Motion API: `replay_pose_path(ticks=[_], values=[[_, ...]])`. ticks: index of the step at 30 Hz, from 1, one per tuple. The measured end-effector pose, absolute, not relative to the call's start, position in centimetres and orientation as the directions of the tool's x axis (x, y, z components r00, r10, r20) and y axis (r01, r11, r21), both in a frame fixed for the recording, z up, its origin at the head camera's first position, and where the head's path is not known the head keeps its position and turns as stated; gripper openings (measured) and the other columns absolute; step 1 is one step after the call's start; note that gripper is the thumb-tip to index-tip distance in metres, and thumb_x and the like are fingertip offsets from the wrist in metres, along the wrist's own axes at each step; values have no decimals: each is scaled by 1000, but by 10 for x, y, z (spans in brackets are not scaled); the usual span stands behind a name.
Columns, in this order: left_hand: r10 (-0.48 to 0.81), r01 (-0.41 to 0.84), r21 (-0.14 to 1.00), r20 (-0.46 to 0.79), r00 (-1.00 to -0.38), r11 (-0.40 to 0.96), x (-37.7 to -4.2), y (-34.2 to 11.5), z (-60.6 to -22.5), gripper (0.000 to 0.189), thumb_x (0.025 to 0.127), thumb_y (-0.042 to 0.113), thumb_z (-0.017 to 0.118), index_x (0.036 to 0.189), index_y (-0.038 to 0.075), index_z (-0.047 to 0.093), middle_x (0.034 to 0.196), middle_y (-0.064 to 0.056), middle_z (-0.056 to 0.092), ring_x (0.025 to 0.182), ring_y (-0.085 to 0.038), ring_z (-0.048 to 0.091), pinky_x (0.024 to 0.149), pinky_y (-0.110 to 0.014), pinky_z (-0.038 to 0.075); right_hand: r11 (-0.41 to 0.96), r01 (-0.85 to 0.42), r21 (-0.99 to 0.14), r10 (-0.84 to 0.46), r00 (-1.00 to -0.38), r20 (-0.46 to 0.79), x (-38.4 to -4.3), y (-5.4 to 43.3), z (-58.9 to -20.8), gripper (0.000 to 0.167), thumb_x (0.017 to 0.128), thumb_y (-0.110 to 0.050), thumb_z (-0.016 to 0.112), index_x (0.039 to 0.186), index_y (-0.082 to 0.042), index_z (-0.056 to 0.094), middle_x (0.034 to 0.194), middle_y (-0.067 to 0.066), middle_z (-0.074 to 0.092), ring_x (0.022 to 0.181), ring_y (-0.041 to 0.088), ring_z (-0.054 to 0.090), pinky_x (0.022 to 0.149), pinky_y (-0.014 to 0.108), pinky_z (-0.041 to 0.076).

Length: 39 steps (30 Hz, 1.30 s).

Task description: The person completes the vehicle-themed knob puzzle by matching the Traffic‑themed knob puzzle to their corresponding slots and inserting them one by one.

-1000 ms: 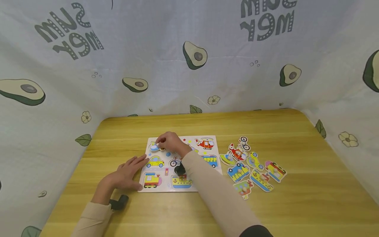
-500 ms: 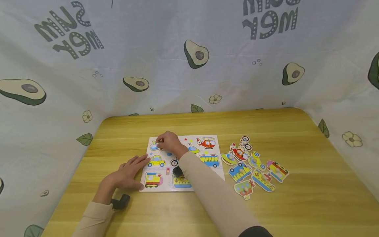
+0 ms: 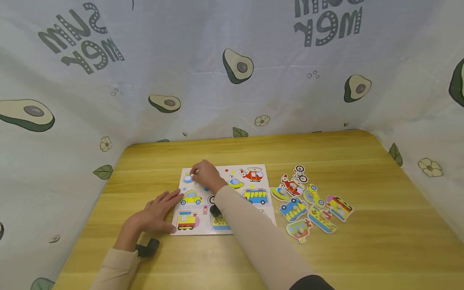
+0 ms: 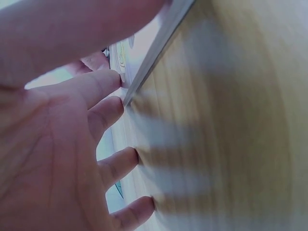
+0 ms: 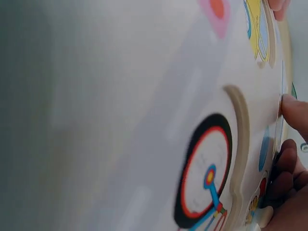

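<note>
My right hand (image 3: 207, 175) pinches a small puzzle piece (image 3: 189, 178), blue and mostly hidden by the fingers, at the upper-left recess of the white puzzle board (image 3: 206, 230). In the right wrist view its thumb (image 5: 294, 114) is low over the board, beyond a pictured bicycle (image 5: 204, 171). My left hand (image 3: 157, 211) lies with spread fingers at the board's left edge, beside the yellow car (image 3: 191, 197) and train (image 3: 186, 220) pictures. The left wrist view shows its fingertips (image 4: 127, 156) on the table by the board's edge.
Right of the board several loose knobbed pieces lie in a cluster: helicopter (image 3: 293, 186), bicycle (image 3: 300, 174), bus (image 3: 293, 209), ship (image 3: 322, 220), train (image 3: 339, 208) and others. The wooden table (image 3: 384, 225) meets an avocado-print cloth (image 3: 203, 80) at the back and sides.
My right hand stays at the upper-left recess, its forearm swinging slightly left so more of the bus picture shows. The left hand keeps its place. The head view shifts slightly.
</note>
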State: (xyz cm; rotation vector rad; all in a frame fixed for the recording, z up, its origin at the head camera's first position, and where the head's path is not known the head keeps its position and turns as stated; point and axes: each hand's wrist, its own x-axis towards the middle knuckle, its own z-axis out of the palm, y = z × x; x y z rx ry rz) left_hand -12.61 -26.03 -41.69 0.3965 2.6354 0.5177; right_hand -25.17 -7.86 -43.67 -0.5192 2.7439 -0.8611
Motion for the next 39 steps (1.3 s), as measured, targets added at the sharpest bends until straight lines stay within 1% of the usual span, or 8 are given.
replay_pose_path(ticks=[3, 8, 14, 20, 22, 26, 31, 39], values=[[353, 197, 411, -347, -869, 890, -126, -260, -417, 100, 73, 32, 84, 156, 16, 31, 166, -10, 22, 149, -48, 17, 109, -78, 19, 772, -304, -558, -441, -888, -128, -250, -75, -434, 24, 95, -21, 66, 117, -23, 74, 119, 4, 64, 104, 15, 55, 95, 30, 49], [340, 196, 383, -355, -871, 903, -125, -265, -417, 101, 71, 31, 85, 155, 14, 32, 165, -12, 23, 148, -49, 19, 108, -78, 21, 702, -412, -581, -574, -810, -120, -248, -64, -429, 43, 97, -20, 61, 140, -24, 58, 123, 7, 60, 102, 17, 55, 90, 29, 49], [327, 187, 383, -341, -881, 905, -124, -271, -418, 101, 70, 31, 84, 155, 15, 32, 165, -12, 23, 148, -48, 19, 108, -78, 22, 626, -497, -601, -650, -759, -50, -250, -29, -403, 42, 100, -18, 57, 142, -17, 55, 132, 11, 58, 119, 24, 57, 102, 39, 49], [350, 210, 396, -324, -879, 894, -121, -271, -421, 98, 72, 31, 83, 155, 14, 32, 165, -12, 23, 148, -49, 19, 107, -79, 23, 625, -623, -471, -726, -685, -58, -250, 51, -375, 35, 98, -17, 61, 132, -10, 63, 130, 11, 61, 116, 27, 58, 102, 43, 50], [360, 221, 399, -317, -877, 890, -121, -269, -421, 98, 72, 32, 82, 155, 14, 33, 165, -12, 24, 148, -49, 20, 107, -79, 23, 644, -634, -428, -719, -693, -55, -251, 87, -366, 32, 97, -15, 61, 129, -9, 66, 129, 13, 62, 116, 29, 59, 101, 46, 50], [358, 219, 401, -312, -880, 889, -120, -266, -419, 98, 71, 32, 83, 155, 14, 34, 165, -13, 25, 147, -50, 20, 107, -79, 24, 705, -567, -425, -640, -768, -36, -252, 154, -351, 30, 97, -8, 60, 126, -8, 66, 129, 17, 60, 116, 36, 59, 99, 52, 51], [367, 224, 413, -308, -878, 883, -117, -266, -420, 98, 71, 32, 83, 154, 13, 35, 164, -14, 25, 147, -51, 21, 106, -78, 25, 777, -468, -421, -529, -848, -35, -249, 213, -347, 29, 97, -5, 58, 124, -7, 66, 127, 18, 61, 109, 34, 60, 95, 54, 53], [381, 260, 377, -294, -876, 889, -126, -264, -420, 96, 73, 32, 82, 154, 15, 36, 165, -11, 26, 147, -50, 22, 107, -76, 26, 830, -426, -361, -472, -881, -45, -240, 268, -358, 27, 93, -2, 62, 118, -4, 70, 116, 20, 65, 96, 29, 61, 84, 49, 54]])
